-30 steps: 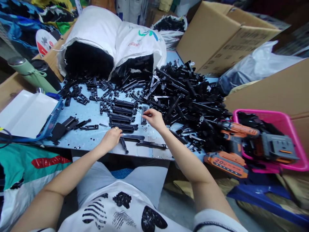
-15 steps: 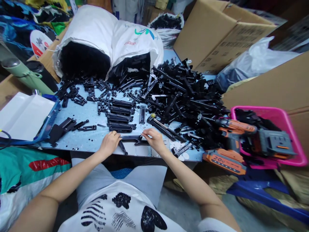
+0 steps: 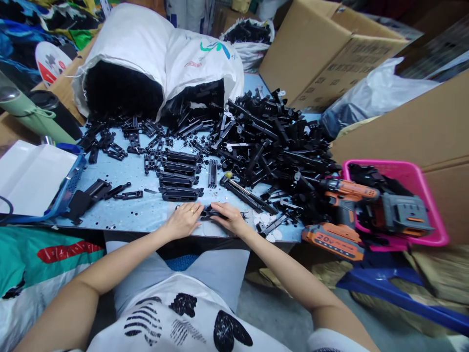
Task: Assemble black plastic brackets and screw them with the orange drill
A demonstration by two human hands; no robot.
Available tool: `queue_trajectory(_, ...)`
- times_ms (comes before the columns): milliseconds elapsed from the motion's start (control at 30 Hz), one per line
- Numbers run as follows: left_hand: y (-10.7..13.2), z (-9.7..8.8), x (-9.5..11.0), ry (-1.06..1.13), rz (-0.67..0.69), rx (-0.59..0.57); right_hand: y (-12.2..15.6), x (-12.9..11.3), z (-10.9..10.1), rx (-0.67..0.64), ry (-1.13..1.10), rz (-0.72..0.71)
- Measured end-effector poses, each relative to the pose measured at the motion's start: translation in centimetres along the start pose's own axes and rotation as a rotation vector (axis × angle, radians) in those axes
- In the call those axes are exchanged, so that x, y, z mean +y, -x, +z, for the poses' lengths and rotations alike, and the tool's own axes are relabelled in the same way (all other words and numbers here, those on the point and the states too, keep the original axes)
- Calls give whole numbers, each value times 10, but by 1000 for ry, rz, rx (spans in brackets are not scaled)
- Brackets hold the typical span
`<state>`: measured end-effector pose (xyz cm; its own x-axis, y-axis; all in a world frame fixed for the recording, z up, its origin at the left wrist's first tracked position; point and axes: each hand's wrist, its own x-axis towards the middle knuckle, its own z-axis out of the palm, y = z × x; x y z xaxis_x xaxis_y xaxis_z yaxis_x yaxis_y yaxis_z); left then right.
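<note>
Close to the table's front edge, my left hand (image 3: 185, 218) and my right hand (image 3: 230, 218) are closed on a black plastic bracket part (image 3: 207, 212). It lies crosswise between them, with much of it hidden under my fingers. Just beyond my left hand is a stack of long black brackets (image 3: 181, 193), laid side by side in a row. A smaller upright black part (image 3: 213, 174) stands to the right of that row. Further right, a screwdriver-like rod with a yellow end (image 3: 228, 175) rests on long black pieces.
A large heap of black parts (image 3: 271, 142) covers the back right, spilling from white sacks (image 3: 128, 44). An orange cordless drill (image 3: 348, 195) leans by a pink basket (image 3: 436, 205). At left are a blue basket (image 3: 75, 188) and a green bottle (image 3: 40, 117).
My hands have come down flatter over the black bracket, covering more of it. The small arm that hung below it no longer shows. The camera view has shifted slightly.
</note>
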<state>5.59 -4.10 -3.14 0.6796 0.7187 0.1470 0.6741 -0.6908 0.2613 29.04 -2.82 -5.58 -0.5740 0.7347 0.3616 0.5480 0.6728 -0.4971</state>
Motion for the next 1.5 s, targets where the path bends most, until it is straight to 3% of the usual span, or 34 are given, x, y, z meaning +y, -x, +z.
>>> queue_trajectory(133,-17,-3,12,-7,-159,-83,9,3,3,-44,129,82)
queue_trajectory(267,-8,-8,13,-14,-32,-94,5,11,-10,-179,222,-47)
queue_trajectory(333,-2,-8,11,-98,21,-72,1,14,-15,-193,345,-43)
queue_trajectory(500,-8,-4,-4,-200,-79,-6,-9,8,-18,-127,518,45)
queue_trajectory(633,-3,-23,-3,-70,-39,206,-22,-29,-44,-132,294,-102)
queue_trajectory(733,15,-56,22,265,106,366,-32,-68,-76,-205,-116,-282)
queue_trajectory(833,30,-84,55,631,163,409,-35,-103,-87,-227,-531,-323)
queue_trajectory(933,35,-94,80,883,183,474,-29,-126,-64,-147,-863,-301)
queue_trajectory(1000,35,-92,90,955,167,587,-24,-137,-35,82,-997,-236)
queue_trajectory(1067,35,-85,97,906,101,715,-25,-145,-2,414,-1027,-62)
queue_trajectory(1133,37,-76,99,793,54,770,-31,-148,26,642,-1015,143)
queue_trajectory(1233,39,-55,87,535,97,751,-45,-137,40,678,-847,297)
queue_trajectory(1333,37,-29,47,162,68,674,-45,-101,6,649,-348,358)
queue_trajectory(1433,33,-8,0,-88,-48,481,-12,-48,-71,747,222,467)
queue_trajectory(1500,27,-1,-18,-156,-193,367,27,-11,-129,785,550,592)
